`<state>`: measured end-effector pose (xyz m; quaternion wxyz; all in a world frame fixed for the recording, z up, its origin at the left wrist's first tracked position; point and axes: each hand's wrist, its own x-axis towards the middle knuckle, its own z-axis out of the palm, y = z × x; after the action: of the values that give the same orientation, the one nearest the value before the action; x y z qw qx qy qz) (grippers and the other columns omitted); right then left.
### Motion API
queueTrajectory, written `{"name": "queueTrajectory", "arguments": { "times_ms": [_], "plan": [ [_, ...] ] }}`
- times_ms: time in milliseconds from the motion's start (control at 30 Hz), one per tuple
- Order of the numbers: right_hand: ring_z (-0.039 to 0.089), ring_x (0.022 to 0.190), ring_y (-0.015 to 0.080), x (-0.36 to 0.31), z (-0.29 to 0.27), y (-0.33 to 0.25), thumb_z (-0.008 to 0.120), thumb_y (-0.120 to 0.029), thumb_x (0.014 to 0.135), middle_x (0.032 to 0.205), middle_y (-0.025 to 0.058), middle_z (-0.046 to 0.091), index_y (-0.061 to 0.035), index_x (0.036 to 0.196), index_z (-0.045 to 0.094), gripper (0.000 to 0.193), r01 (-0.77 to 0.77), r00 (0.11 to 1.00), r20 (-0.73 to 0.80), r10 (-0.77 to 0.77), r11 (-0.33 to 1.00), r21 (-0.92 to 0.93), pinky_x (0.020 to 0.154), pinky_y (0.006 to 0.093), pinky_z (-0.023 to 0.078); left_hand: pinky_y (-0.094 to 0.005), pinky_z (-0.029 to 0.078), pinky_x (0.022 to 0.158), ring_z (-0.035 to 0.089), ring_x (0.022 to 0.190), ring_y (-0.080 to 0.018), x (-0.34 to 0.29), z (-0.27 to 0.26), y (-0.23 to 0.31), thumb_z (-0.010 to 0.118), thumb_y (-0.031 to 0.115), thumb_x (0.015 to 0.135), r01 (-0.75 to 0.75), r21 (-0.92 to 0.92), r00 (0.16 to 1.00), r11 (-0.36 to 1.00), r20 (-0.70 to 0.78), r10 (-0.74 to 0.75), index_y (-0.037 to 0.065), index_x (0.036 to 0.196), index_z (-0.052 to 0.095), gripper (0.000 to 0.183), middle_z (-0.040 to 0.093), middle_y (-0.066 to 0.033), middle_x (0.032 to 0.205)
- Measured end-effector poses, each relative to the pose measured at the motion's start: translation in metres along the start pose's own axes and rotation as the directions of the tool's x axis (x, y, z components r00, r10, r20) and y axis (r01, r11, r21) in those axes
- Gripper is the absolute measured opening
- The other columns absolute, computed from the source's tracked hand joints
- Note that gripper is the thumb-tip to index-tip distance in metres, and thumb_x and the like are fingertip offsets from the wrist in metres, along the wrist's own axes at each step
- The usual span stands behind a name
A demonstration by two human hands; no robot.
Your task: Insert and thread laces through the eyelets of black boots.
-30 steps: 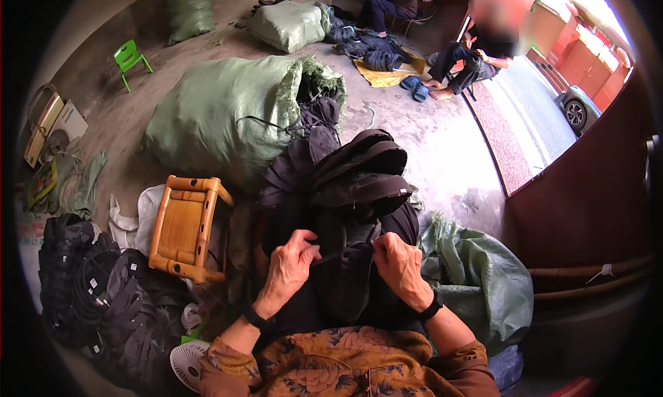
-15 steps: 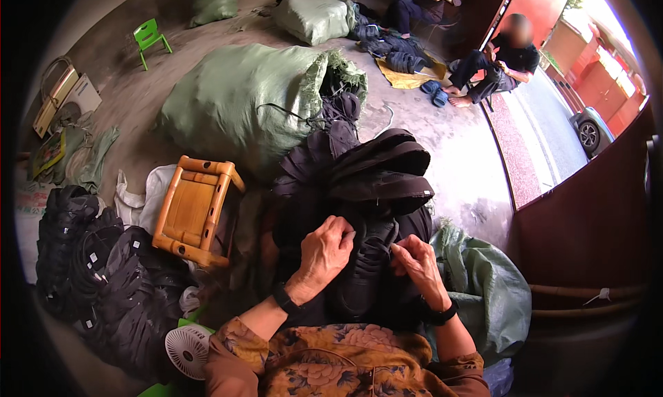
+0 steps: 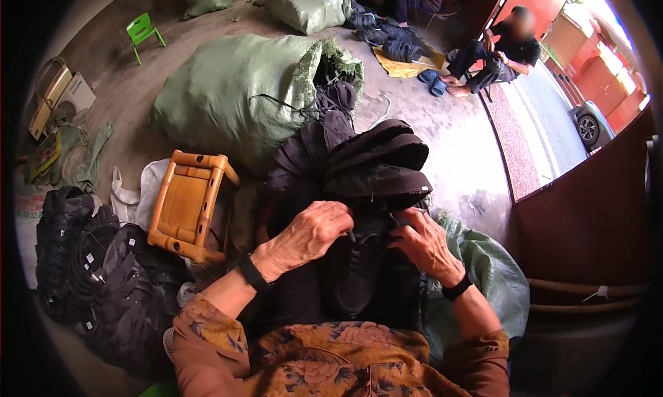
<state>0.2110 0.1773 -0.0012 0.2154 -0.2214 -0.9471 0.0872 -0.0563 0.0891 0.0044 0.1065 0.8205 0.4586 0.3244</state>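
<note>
Left hand (image 3: 309, 232): curled over the top of a black lace-up shoe (image 3: 359, 279), fingers bent and pressed on its upper edge.
Right hand (image 3: 425, 243): fingers pinching the shoe's far side, possibly at the laces; the dark material hides the exact hold.
Shoe: on the lap, below a stack of black shoe soles (image 3: 376, 165).
Around: yellow wooden stool (image 3: 186, 205) at left, big green woven sack (image 3: 228, 96) beyond.
Risk: a tug may topple the leaning stack onto the concrete floor (image 3: 442, 131).
</note>
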Motion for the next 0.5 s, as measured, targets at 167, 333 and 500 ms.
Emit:
{"name": "queueTrajectory", "arguments": {
  "times_ms": [167,333,500],
  "plan": [
    [0.053,0.102,0.0329,0.003,0.0,0.011,0.076,-0.03,0.077,0.126,0.0123,0.053,-0.01,0.092,0.064,0.028,0.051,0.984,0.174,-0.045,0.998,-0.027,0.085,0.0443,0.046,-0.0359,0.046,0.08,0.056,0.096,-0.025,-0.001,0.004,0.0,0.062,0.002,0.075,-0.112,0.278,0.994,0.954,0.038,0.106,0.007,0.099,0.062,0.025,0.058,-0.006,0.095],
    [0.051,0.102,0.0346,0.007,0.011,0.001,0.072,-0.023,0.082,0.123,0.0162,0.054,-0.0078,0.093,0.066,0.02,-0.23,0.972,0.148,0.183,0.869,0.437,0.088,0.0444,0.043,-0.0368,0.046,0.084,0.054,0.101,-0.0258,-0.002,0.002,0.008,0.062,0.0,0.074,-0.037,0.225,0.999,0.974,0.047,0.027,0.007,0.101,0.063,0.028,0.058,-0.0061,0.097],
    [0.064,0.099,0.0178,-0.012,-0.012,0.002,0.063,-0.023,0.096,0.093,0.0062,0.066,-0.0026,0.1,0.065,0.021,-0.298,0.665,0.273,0.696,-0.088,0.951,0.088,0.0328,0.049,-0.0379,0.049,0.086,0.054,0.1,-0.0275,-0.004,-0.002,0.007,0.063,-0.004,0.074,-0.006,0.193,1.0,0.981,-0.014,0.009,0.006,0.1,0.064,0.028,0.059,-0.008,0.096]
  ]
}}
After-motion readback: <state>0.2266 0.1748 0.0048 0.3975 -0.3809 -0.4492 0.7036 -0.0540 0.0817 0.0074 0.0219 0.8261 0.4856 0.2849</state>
